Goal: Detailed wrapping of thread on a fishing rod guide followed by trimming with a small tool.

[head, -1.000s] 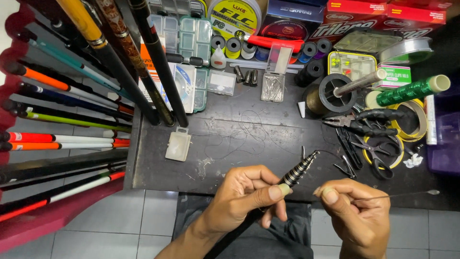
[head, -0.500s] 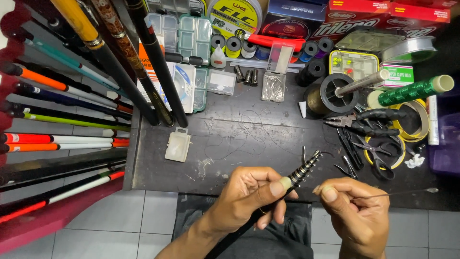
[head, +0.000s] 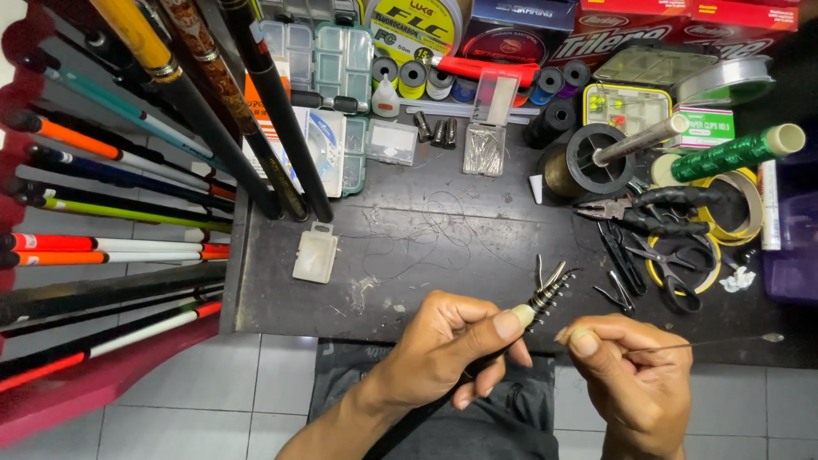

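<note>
My left hand (head: pixel 452 341) pinches a dark fishing rod near its tip (head: pixel 545 296), where black-and-white thread wrapping and several thin metal wires stick up. The rod's shaft runs down toward my lap, hidden under the hand. My right hand (head: pixel 635 375) sits just right of the tip, thumb and forefinger closed on a long thin metal needle tool (head: pixel 716 343) that points right along the table's front edge. Both hands hover over the near edge of a black worktable (head: pixel 443 238).
Fishing rods (head: pixel 128 170) lean at the left. Pliers (head: pixel 648 209), scissors and small tools lie at the right. Thread spools (head: pixel 409 77), clear tackle boxes (head: pixel 328 77), a green-wrapped handle (head: pixel 733 153) and red line boxes crowd the back. A small clear box (head: pixel 315 253) lies front left.
My left hand has shifted slightly right, turning the rod tip a little. My right hand stays close beside it with the needle tool.
</note>
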